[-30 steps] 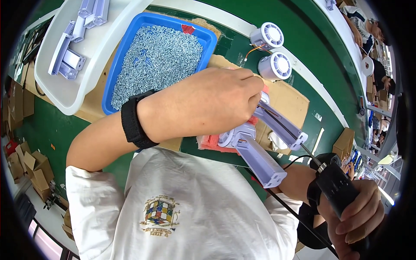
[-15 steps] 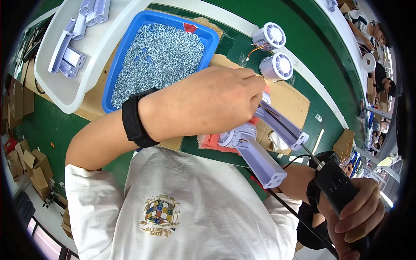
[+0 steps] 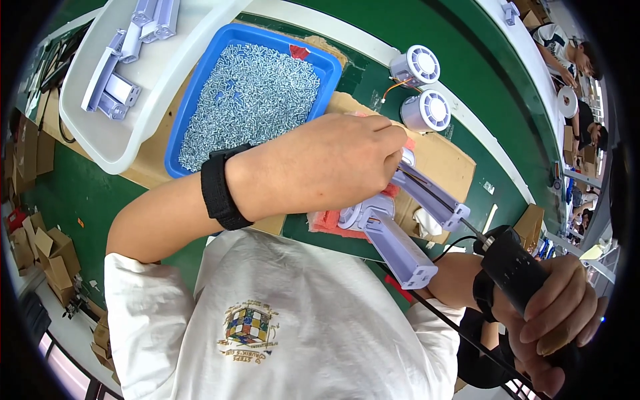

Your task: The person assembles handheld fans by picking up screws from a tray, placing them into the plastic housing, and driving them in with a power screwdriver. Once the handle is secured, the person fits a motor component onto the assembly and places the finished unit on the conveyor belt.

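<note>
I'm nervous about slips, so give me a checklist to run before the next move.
1. Black cylindrical electric screwdriver held in the right hand: ok.
2. Its thin metal shaft running into the long, open lavender plastic channel beside the left hand: ok.
3. Left hand's grip on the channel firm: cannot tell; its fingertips are hidden.
4. Shaft's tip seated: cannot tell; it is out of sight.
5. Small silver metal screws available in the blue rectangular plastic tray: ok, plenty there.
</note>
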Demonstrator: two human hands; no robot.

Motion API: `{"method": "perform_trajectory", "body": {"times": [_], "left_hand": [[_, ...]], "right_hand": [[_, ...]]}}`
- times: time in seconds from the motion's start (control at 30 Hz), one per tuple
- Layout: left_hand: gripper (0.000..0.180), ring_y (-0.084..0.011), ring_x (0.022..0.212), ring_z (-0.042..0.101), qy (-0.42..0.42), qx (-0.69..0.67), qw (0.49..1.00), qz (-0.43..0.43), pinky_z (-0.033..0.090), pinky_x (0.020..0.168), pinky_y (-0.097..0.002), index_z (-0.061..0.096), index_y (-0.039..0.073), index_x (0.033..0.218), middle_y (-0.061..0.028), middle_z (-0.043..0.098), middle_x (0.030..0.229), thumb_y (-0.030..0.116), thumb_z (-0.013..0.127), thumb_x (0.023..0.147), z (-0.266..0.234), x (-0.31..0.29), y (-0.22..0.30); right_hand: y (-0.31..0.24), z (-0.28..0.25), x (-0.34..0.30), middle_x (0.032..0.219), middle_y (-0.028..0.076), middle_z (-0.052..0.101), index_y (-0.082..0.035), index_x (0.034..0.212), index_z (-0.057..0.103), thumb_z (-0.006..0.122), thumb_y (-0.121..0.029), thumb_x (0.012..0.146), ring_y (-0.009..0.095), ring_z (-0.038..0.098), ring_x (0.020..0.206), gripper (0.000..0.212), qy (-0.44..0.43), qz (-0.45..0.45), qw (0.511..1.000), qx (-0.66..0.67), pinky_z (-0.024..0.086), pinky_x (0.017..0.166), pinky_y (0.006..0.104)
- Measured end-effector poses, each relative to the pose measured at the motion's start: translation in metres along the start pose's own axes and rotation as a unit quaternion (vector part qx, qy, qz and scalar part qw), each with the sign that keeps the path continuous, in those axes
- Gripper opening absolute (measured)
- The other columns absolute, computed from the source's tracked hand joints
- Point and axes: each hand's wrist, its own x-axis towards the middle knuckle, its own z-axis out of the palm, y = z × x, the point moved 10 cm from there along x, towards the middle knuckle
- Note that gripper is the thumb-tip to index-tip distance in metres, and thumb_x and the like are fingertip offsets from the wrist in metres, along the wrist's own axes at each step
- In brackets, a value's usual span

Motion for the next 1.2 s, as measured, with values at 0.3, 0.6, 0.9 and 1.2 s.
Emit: {"method": "perform_trajectory", "body": {"times": [0.3,0.6,0.9,1.2], "left_hand": [[0.02,-0.0274,0.096,0.067,0.028,0.041,0.999,-0.01,0.059,0.073,-0.0373,0.065,0.0,0.1,-0.0114,0.061,0.101,0.008,0.068,0.083,-0.034,-0.014,0.01],[0.01,-0.0298,0.08,0.07,-0.127,0.162,0.96,-0.191,0.057,0.071,-0.0399,0.07,0.005,0.091,-0.0091,0.064,0.093,0.009,0.073,0.083,-0.033,-0.08,-0.058],[0.011,-0.0315,0.077,0.07,-0.06,0.112,0.974,-0.187,0.057,0.07,-0.0403,0.071,0.006,0.076,-0.01,0.063,0.088,0.014,0.075,0.083,-0.043,-0.075,-0.051],[0.007,-0.0283,0.078,0.072,-0.062,0.085,0.975,-0.197,0.058,0.069,-0.0378,0.078,0.004,0.083,-0.0072,0.073,0.087,0.01,0.079,0.08,-0.052,-0.078,-0.057]], "right_hand": [[-0.023,-0.028,-0.01,0.071,0.004,0.065,0.003,0.125,0.049,0.083,-0.037,0.085,0.015,0.065,0.056,0.066,0.074,-0.113,0.989,0.062,0.059,0.054,0.0257],[-0.03,-0.041,-0.038,0.068,0.002,0.065,0.003,0.126,0.048,0.087,-0.03,0.084,0.011,0.065,0.053,0.066,0.152,-0.174,0.971,0.064,0.058,0.053,0.0205],[-0.025,-0.045,-0.042,0.069,0.001,0.063,0.0,0.127,0.046,0.084,-0.032,0.087,0.012,0.064,0.052,0.063,0.165,-0.195,0.962,0.098,0.057,0.051,0.0222],[-0.02,-0.04,-0.042,0.069,0.001,0.063,-0.004,0.129,0.047,0.084,-0.034,0.088,0.011,0.064,0.051,0.063,0.173,-0.181,0.964,0.088,0.057,0.05,0.0233]]}}
